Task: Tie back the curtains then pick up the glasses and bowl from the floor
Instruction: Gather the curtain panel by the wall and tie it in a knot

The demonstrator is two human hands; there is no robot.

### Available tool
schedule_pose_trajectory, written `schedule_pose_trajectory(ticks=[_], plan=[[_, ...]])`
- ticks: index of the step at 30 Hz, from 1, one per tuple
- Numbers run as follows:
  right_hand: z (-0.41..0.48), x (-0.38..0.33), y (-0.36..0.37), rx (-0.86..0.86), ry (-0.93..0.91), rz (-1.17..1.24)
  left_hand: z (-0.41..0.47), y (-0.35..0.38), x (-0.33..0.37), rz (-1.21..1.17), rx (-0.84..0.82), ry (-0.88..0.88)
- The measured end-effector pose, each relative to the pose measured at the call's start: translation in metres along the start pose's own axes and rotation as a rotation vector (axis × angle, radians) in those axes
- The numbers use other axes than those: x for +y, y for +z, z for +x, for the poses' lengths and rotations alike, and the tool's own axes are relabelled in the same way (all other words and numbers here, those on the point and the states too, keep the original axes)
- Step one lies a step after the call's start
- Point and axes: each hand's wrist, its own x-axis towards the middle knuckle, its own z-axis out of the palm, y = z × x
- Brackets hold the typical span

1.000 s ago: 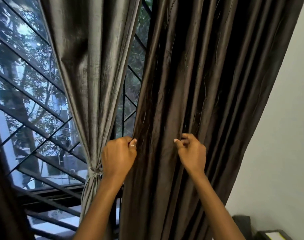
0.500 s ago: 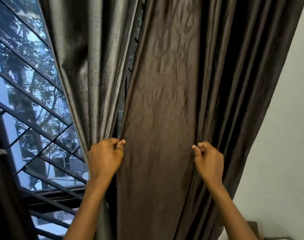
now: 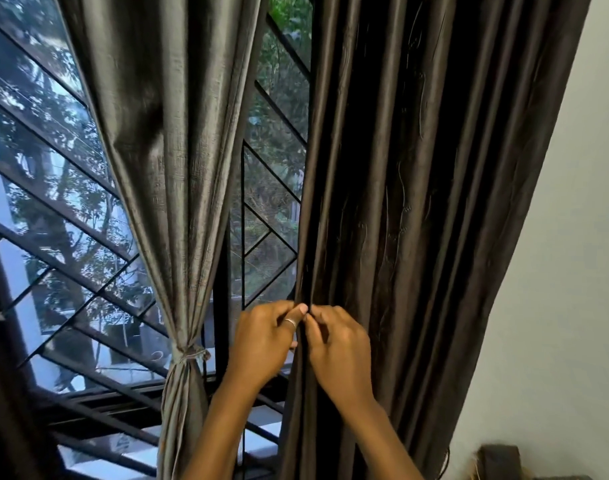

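Dark curtain (image 3: 417, 202): head view, right half of frame, hangs loose in deep vertical folds, not tied yet.
Grey curtain (image 3: 171, 150): left of centre, gathered and cinched by a tie (image 3: 188, 353) low in the frame.
Left hand (image 3: 265, 341): lower centre, fingers curled, thumb and fingers pinching the dark curtain's inner edge. Ring (image 3: 291, 322) on one digit.
Right hand (image 3: 341, 348): touching the left hand, fingers curled, pinching folds of the same edge.
Handling: looks like light, soft fabric with a slick sheen, so folds will likely slide out of a loose pinch. Best bet is to bunch the full width at about the height of the grey one's tie, then wrap.
Hidden: no tie-back for the dark curtain in sight. Fingertips are buried in the folds. Floor, glasses and bowl are out of frame. Dark object (image 3: 500, 459) at lower right is cut off, can't identify.
Background: window grille (image 3: 53, 202) at left, wall (image 3: 573, 271) at right.
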Motion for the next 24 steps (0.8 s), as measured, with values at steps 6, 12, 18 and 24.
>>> schedule_pose_trajectory(ticks=[6, 12, 18, 24], plan=[[-0.001, -0.003, 0.004, -0.016, 0.009, 0.009, 0.008, -0.008, -0.001, 0.053, -0.144, 0.019], [-0.004, -0.006, 0.006, 0.012, 0.038, 0.011, 0.014, -0.003, 0.02, 0.229, -0.083, -0.004], [-0.004, -0.004, 0.006, 0.032, 0.053, 0.007, 0.022, 0.009, 0.029, 0.418, 0.062, -0.028], [0.0, 0.005, -0.007, -0.112, 0.013, 0.068, 0.022, 0.01, 0.024, 0.486, 0.085, 0.017]])
